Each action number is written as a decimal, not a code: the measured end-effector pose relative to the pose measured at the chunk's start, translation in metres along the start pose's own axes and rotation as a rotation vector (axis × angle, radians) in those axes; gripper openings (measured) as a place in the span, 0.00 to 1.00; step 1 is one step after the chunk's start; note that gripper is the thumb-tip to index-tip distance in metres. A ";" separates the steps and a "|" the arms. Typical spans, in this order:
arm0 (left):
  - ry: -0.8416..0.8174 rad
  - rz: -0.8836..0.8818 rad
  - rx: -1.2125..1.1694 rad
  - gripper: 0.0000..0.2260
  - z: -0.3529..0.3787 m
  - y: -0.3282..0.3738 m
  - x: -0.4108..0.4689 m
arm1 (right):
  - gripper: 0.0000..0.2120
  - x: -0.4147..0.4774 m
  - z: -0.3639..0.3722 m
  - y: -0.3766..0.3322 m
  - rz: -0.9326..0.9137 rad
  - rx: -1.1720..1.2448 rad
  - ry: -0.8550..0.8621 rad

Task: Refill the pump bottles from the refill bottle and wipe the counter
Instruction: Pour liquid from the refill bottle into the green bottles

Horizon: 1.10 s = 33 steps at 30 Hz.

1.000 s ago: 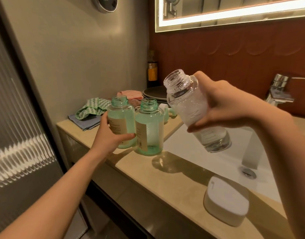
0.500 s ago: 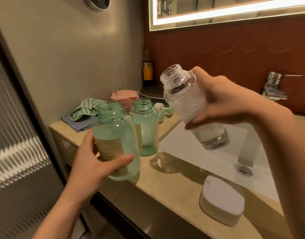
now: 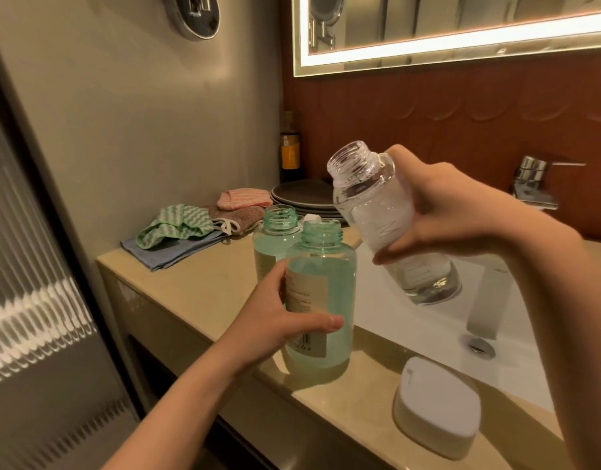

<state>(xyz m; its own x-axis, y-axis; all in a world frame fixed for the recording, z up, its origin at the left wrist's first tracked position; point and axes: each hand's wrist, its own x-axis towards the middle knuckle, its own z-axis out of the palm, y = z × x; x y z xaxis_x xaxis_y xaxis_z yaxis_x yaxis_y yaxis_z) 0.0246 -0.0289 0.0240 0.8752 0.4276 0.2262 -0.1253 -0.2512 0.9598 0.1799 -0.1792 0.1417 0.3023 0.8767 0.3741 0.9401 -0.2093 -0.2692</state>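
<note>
Well, head view only, so we go through it once. Our left hand (image 3: 278, 320) wraps the near green bottle (image 3: 323, 283) round its label, thumb across the front, fingers behind. The btl stands at the counter (image 3: 197, 286) edge beside the sink (image 3: 411, 320), cap off, prob. steadied so it won't tip while liquid goes in. We can't tell if its base fully rests on the stone. Our right hand (image 3: 438, 212) grips the refill bottle (image 3: 387, 218) round the middle, raised above & right of that open neck, mouth angled up-left, base over the basin w/ a little clear liquid pooled there. That tilt keeps it from spilling; pouring hasn't begun, we judge. A second green bottle (image 3: 275, 239), also uncapped, sits just behind the first. Folded cloths (image 3: 177, 228) lie at the far counter end, handy for the wipe.
</note>
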 end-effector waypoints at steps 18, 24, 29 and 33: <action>0.041 0.024 -0.020 0.37 -0.017 -0.027 0.008 | 0.40 0.001 0.005 0.002 -0.029 -0.001 0.017; 0.001 0.086 0.015 0.36 -0.005 -0.030 0.005 | 0.42 0.002 0.008 0.005 -0.024 -0.011 0.008; 0.006 0.107 0.061 0.37 -0.004 -0.035 0.003 | 0.44 0.003 0.009 0.009 -0.016 -0.014 0.001; -0.010 0.146 0.184 0.35 0.004 -0.034 -0.003 | 0.45 0.005 0.014 0.013 -0.018 -0.064 0.016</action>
<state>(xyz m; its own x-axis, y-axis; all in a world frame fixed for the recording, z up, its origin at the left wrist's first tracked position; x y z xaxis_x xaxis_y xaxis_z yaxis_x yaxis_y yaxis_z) 0.0284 -0.0250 -0.0103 0.8587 0.3670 0.3577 -0.1645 -0.4637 0.8706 0.1918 -0.1713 0.1280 0.2873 0.8735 0.3930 0.9534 -0.2214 -0.2048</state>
